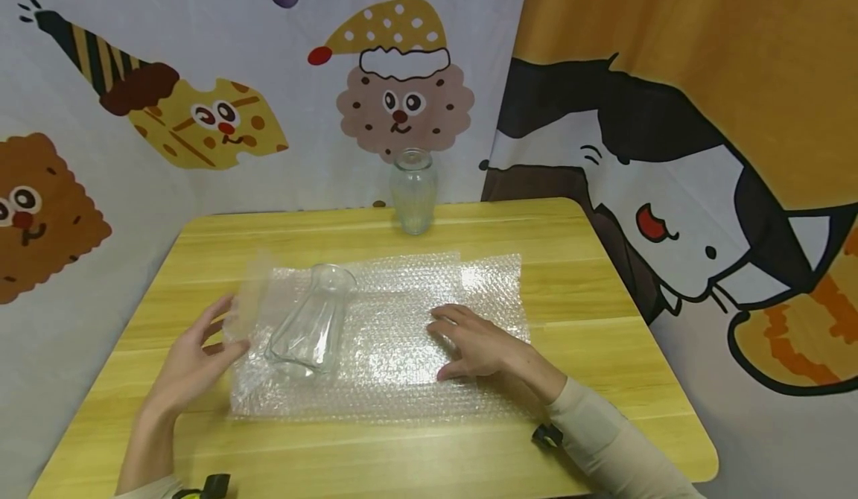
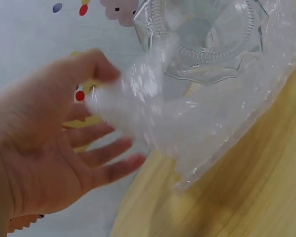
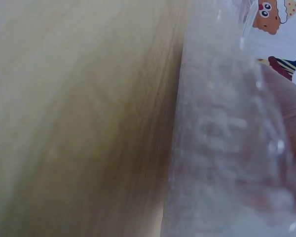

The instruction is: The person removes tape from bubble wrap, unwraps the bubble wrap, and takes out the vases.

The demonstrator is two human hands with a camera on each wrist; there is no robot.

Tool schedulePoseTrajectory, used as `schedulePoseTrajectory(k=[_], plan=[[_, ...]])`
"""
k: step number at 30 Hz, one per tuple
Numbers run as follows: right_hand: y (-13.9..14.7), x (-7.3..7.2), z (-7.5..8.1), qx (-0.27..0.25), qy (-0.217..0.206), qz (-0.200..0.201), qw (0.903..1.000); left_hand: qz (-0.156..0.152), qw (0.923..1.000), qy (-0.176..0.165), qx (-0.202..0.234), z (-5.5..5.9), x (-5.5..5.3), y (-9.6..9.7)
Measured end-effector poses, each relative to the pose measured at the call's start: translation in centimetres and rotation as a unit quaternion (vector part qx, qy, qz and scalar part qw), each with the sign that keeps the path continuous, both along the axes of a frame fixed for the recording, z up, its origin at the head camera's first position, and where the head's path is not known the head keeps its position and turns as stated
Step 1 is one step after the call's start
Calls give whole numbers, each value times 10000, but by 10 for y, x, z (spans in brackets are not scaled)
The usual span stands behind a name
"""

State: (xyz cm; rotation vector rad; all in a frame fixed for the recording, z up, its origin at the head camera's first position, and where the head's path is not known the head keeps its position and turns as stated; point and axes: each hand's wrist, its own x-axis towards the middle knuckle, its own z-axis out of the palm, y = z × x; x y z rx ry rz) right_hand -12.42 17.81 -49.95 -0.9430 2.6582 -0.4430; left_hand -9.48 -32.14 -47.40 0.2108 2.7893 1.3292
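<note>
A clear glass vase (image 1: 311, 328) lies on its side on a sheet of bubble wrap (image 1: 395, 365), its flared mouth toward the far side. Its ridged glass base (image 2: 207, 54) shows close up in the left wrist view. My left hand (image 1: 194, 361) is at the sheet's left edge, fingers spread, with the raised edge of the wrap (image 2: 153, 98) right by the thumb. On the right part of the sheet rests my right hand (image 1: 479, 342), its fingers loosely bent. Bubble wrap (image 3: 227, 128) partly covers that hand (image 3: 291, 113) in the right wrist view.
Another clear glass vase (image 1: 413, 194) stands upright at the back of the yellow wooden table (image 1: 603, 380). Behind the table hang a white cartoon-print cloth (image 1: 234, 37) and an orange patterned cloth (image 1: 670, 22).
</note>
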Motion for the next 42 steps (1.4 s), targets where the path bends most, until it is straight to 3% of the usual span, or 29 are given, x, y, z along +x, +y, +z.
schedulePoseTrajectory(k=[6, 11, 20, 27, 30, 37, 42], plan=[[0, 0, 0, 1, -35, 0, 10000, -154, 9954, 554, -763, -2, -1, -1], [-1, 1, 1, 15, -43, -23, 10000, -416, 9893, 717, -1198, -7, -2, -1], [0, 0, 1, 0, -58, -5, 10000, -676, 9693, 45, -2364, -2, -8, 1], [0, 0, 0, 6, -62, -9, 10000, -919, 9586, -707, -2602, -3, -6, -2], [0, 0, 0, -7, -71, -26, 10000, -976, 9546, -837, -2687, -4, -6, -3], [0, 0, 0, -34, -74, -34, 10000, -1058, 9553, -1049, -2553, -12, -6, -7], [0, 0, -1, -41, -61, -49, 10000, -1222, 9562, -830, -2528, -17, -8, -12]])
